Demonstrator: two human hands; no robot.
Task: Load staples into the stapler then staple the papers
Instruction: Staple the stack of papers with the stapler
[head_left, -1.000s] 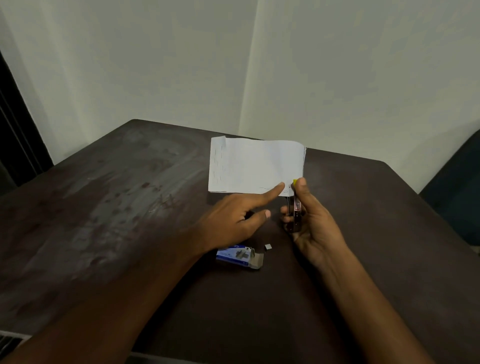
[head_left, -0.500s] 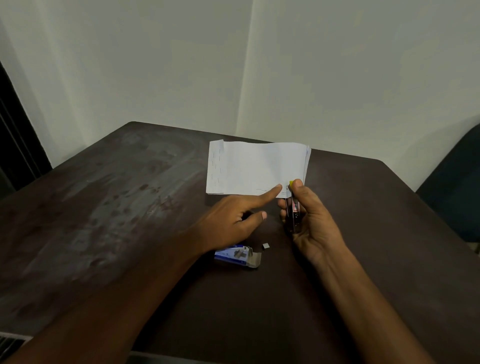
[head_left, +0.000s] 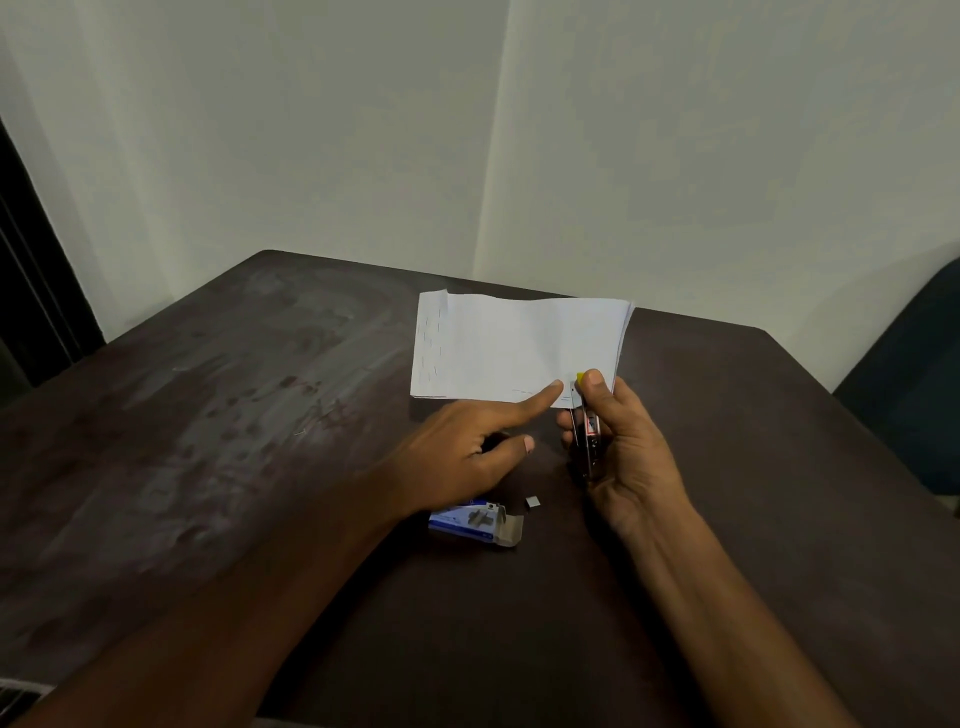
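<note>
A stack of white papers (head_left: 509, 348) lies on the dark table (head_left: 234, 426), with rows of staples along its left edge and near its front edge. My right hand (head_left: 623, 447) is shut on a small stapler (head_left: 587, 436) with a yellow tip, its jaws on the papers' front right corner, thumb on top. My left hand (head_left: 467, 447) presses its index fingertip on the papers just left of the stapler; the other fingers are curled and hold nothing.
An open blue staple box (head_left: 475, 522) lies on the table below my left hand. A small strip of staples (head_left: 533, 502) sits to its right. A dark chair (head_left: 904, 384) stands at the table's right edge. Walls meet behind the table.
Both hands and the stapler stay at the papers' front right corner. The view has shifted slightly; nothing was picked up or let go.
</note>
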